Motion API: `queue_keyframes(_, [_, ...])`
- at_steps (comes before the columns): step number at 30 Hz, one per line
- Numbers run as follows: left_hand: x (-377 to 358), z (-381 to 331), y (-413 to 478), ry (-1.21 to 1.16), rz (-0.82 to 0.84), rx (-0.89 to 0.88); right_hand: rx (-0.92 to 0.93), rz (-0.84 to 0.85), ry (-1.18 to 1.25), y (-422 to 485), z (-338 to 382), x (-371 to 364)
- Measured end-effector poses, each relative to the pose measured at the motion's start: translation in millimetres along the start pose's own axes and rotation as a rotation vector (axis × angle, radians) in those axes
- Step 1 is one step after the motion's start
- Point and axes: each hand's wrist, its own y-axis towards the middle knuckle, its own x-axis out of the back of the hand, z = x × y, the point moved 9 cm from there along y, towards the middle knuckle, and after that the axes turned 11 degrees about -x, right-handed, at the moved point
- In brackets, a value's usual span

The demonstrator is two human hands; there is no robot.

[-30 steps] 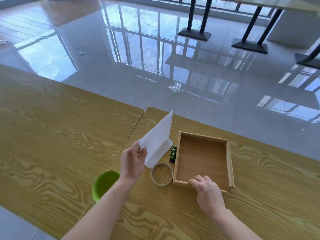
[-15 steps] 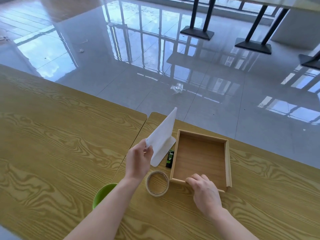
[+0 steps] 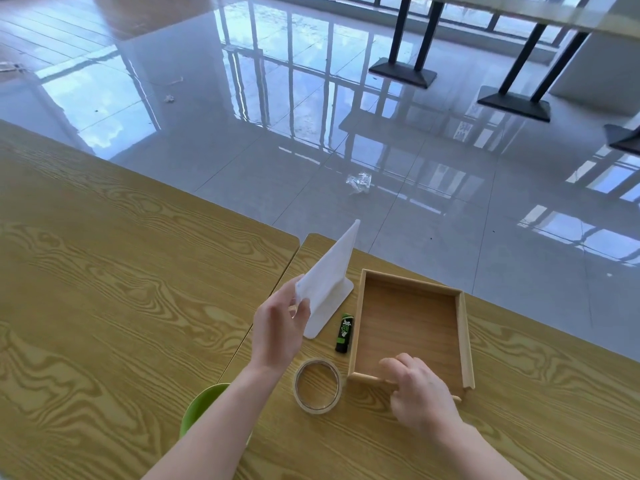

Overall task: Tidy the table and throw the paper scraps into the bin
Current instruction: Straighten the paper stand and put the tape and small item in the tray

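The left hand [image 3: 280, 327], at centre frame, pinches one corner of a white sheet of paper [image 3: 329, 289] between thumb and fingers. The sheet is folded: one flap stands tilted upward, while the other appears to lie on the counter [image 3: 104, 271]. The right hand [image 3: 420, 389], lower right of centre, has its fingers curled over the near rim of a wooden tray [image 3: 464, 341], which holds nothing.

Progress, as judged: early. The paper is in hand but not yet binned, and no bin is identifiable. A roll of tape [image 3: 317, 388] and a glue stick [image 3: 344, 333] lie loose on the counter just left of the tray, not yet put away. A green bowl [image 3: 201, 410] sits at the lower edge, partly hidden by the left forearm; whether it serves as the bin cannot be told.

Count:
- hands, two
- sheet of paper, one
- tray, one
- roll of tape, one
- glue stick, one
- green bowl, one
- counter tops, two, meeting at a seam

On the floor beyond lie one crumpled clear wrapper [image 3: 360, 181] at upper centre and two small bits of litter [image 3: 168, 98] at upper left.
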Motion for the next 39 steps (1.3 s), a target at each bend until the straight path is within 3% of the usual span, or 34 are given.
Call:
queue_keyframes(3, [6, -3, -7, -0.124, -0.048, 0.003, 0.02, -0.052, 0.266, 22, 24, 38])
queue_keyframes(9, [13, -9, -2, -0.273, -0.124, 0.03, -0.163, -0.036, 0.878, 113, 80, 121])
queue_keyframes(11, [15, -9, -1, -0.328, -0.15, 0.042, -0.181, -0.058, 0.968, 135, 94, 137])
queue_keyframes(18, [17, -8, 0, -0.419, -0.211, 0.068, -0.208, -0.076, 0.812, 166, 120, 137])
queue_keyframes(39, [26, 6, 28, -0.395, -0.371, 0.069, -0.143, -0.126, 0.911, 198, 168, 141])
